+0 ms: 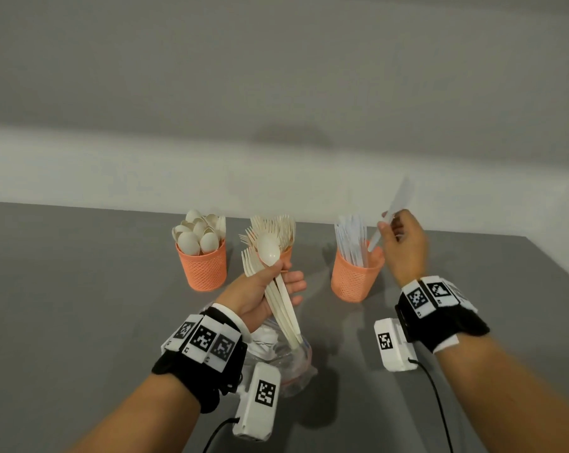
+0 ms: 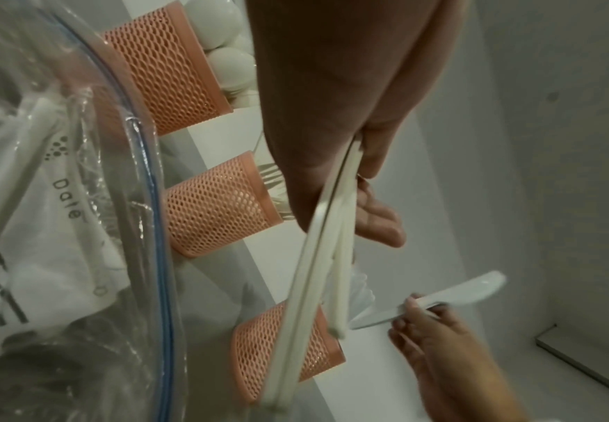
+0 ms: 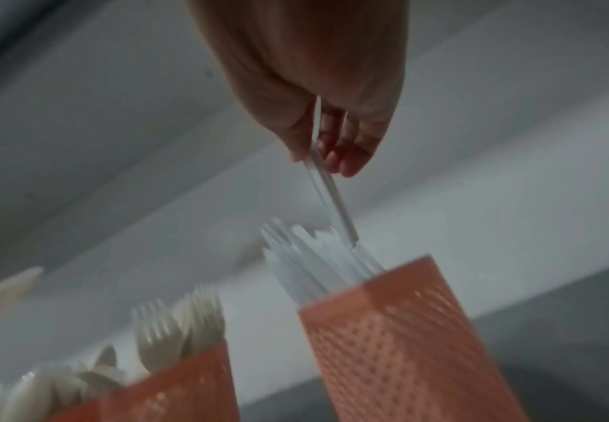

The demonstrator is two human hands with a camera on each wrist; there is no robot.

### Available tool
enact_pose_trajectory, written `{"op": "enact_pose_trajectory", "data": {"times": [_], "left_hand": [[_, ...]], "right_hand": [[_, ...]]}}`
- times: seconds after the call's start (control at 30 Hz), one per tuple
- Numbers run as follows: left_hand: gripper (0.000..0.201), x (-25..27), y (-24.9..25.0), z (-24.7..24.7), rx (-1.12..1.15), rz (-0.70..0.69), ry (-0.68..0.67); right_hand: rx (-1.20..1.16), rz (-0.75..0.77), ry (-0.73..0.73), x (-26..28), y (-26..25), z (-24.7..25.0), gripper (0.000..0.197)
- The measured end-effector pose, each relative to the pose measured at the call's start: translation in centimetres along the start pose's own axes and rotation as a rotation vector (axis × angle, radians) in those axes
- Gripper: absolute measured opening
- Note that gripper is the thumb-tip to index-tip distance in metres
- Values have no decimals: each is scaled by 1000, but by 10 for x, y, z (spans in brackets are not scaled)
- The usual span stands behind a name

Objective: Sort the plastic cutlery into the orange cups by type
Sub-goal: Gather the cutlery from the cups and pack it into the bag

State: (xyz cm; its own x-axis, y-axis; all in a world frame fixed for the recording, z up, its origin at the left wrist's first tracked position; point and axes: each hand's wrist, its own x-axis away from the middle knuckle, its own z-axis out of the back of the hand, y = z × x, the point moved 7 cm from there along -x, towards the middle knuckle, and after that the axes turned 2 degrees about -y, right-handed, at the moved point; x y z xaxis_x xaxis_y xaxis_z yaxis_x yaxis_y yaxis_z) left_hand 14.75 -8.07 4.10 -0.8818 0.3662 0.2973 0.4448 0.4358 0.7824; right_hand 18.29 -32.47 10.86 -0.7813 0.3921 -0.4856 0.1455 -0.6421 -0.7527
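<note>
Three orange mesh cups stand in a row on the grey table: a spoon cup (image 1: 202,266) at the left, a fork cup (image 1: 287,253) in the middle mostly hidden by my left hand, and a knife cup (image 1: 355,276) at the right. My left hand (image 1: 263,289) grips a cream bundle of forks with a spoon (image 1: 268,248) on top, handles pointing down at the bag. My right hand (image 1: 402,238) pinches a white knife (image 1: 395,207) by its handle, blade up, the handle end just above the knife cup (image 3: 397,328).
A clear zip bag (image 1: 286,358) with white wrapping lies on the table under my left wrist, near the front. A pale wall runs behind the cups. The grey table (image 1: 80,289) stretches left and its edge slants off at the right.
</note>
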Motion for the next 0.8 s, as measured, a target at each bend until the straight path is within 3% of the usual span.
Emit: {"op": "enact_pose_trajectory", "data": {"times": [0.07,0.17,0.27,0.33,0.37,0.47,0.53,0.7,0.8], "left_hand": [[22,1,2,0,24,-20,22],[35,3,6,0,39,-50,29],[24,2,10,5,28,-64,51],[17,0,11,10,27,-56,95],[16,0,11,11,28,-57,115],[18,1,14,8,9,-90,117],[27,1,16,5,-67,-110,102],[43,4,19,11,-150,-158,111],[40,7,23,11,-210,-211,83]], "right_hand": [[101,-94,-136,-1,23,-19,13],[372,-106,-361,6,36,-42,18],[296,-8,-188,8,12,-27,40],[76,133,-51,17,-25,-16,36],[-28,180,-98,25,-44,-19,28],[-125,304,-563,74,-97,-60,11],[-60,333,-774,106,-111,-86,16],[138,350,-759,125,-120,-110,6],[154,312,-741,128,-128,-115,18]]}}
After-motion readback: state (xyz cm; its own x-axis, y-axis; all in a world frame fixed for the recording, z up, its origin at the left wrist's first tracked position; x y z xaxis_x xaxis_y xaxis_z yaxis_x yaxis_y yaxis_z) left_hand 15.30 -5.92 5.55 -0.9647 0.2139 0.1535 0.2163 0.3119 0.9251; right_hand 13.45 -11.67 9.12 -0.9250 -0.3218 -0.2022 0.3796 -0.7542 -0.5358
